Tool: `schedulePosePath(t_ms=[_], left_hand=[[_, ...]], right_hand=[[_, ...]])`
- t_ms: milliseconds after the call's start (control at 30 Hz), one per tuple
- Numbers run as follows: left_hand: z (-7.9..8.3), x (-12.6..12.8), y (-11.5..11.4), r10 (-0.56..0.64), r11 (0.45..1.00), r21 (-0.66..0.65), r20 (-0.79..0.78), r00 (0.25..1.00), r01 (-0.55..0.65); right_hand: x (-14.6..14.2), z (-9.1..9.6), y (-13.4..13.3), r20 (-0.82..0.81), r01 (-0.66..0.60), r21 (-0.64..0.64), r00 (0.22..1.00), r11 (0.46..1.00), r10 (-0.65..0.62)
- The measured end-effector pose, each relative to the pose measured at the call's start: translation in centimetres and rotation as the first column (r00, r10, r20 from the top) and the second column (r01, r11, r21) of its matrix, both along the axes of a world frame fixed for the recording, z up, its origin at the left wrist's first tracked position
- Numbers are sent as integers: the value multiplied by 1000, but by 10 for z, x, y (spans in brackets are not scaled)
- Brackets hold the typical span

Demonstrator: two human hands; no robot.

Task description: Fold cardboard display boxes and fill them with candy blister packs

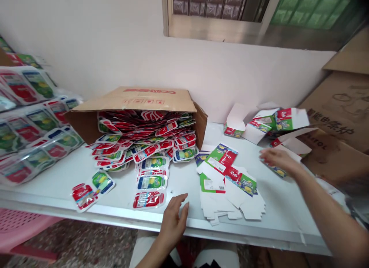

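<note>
My left hand rests near the front edge of the white table, fingers spread and holding nothing, just right of a strip of blister packs. My right hand reaches to the right and touches a folded printed carton; its fingers are blurred. Between the hands lies a stack of flat unfolded cartons printed in green, red and white.
A cardboard box lying on its side spills several blister packs. Folded cartons are piled at the back right beside large brown boxes. Wrapped packs are stacked at the left. A loose pack lies front left.
</note>
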State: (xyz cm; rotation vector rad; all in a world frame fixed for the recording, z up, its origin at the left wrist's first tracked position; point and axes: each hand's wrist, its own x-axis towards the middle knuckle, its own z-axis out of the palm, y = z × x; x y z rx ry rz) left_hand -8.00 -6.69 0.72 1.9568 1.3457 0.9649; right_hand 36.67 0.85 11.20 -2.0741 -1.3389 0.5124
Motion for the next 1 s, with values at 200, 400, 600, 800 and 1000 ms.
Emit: schedulePosePath(t_ms=[200,400,600,800,1000], left_hand=[[-16,16,1,-121,993,-28,-144,982,119],[-20,44,5,-219,974,-39,-382,898,221],[-26,42,10,-126,992,-39,-236,964,120],[9,34,33,134,988,-99,163,978,-119],[25,37,48,159,963,-258,326,932,-74]], right_hand=[[-64,-98,-26,198,-71,-318,970,945,140],[-72,-101,-22,353,-2,-390,923,921,151],[-54,-63,-35,27,-150,-375,985,915,173],[-50,-44,-53,-335,-84,-91,941,992,49],[-64,-22,-57,-434,51,84,901,995,-10]])
